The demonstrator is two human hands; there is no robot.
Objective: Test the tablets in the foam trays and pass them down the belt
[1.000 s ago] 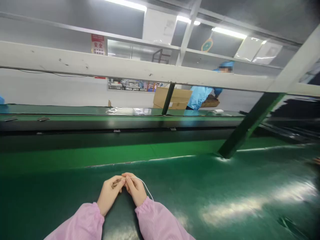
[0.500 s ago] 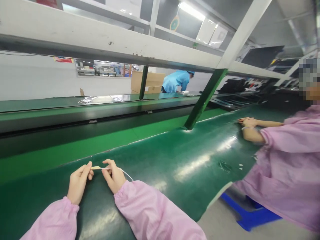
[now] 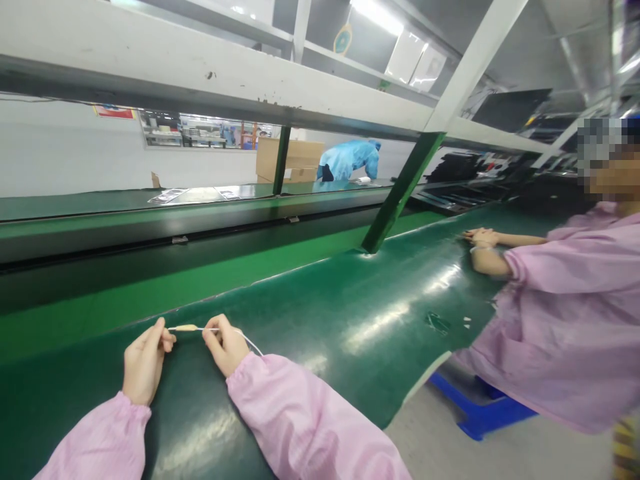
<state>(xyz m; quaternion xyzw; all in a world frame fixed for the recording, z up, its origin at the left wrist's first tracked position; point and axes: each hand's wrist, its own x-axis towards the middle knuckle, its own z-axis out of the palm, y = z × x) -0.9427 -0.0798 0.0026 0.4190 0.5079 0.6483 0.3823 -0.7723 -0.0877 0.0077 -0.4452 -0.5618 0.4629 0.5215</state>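
Note:
A thin white cable [image 3: 254,345] with a pale yellow, sleeve-like section [image 3: 185,327] runs between my hands above the green work surface. My left hand [image 3: 147,360] has thumb and fingers pinched on the thin end left of the yellow section. What lies inside that pinch is hidden. On the other side of the yellow section, my right hand [image 3: 229,348] pinches the white cable between thumb and forefinger. From there the cable curves over the back of this hand towards the pink sleeve. The stretch between the hands looks straight.
The green-topped bench [image 3: 320,310] slopes up to the right. A green post [image 3: 400,200] stands at its far edge. Small white scraps [image 3: 467,323] lie on the right. A co-worker in a pink smock [image 3: 565,300] sits there above a blue stool [image 3: 475,410].
My left hand has moved left, away from my right hand, and more of the yellow section shows. My right fingers have closed on the cable. The view has shifted slightly.

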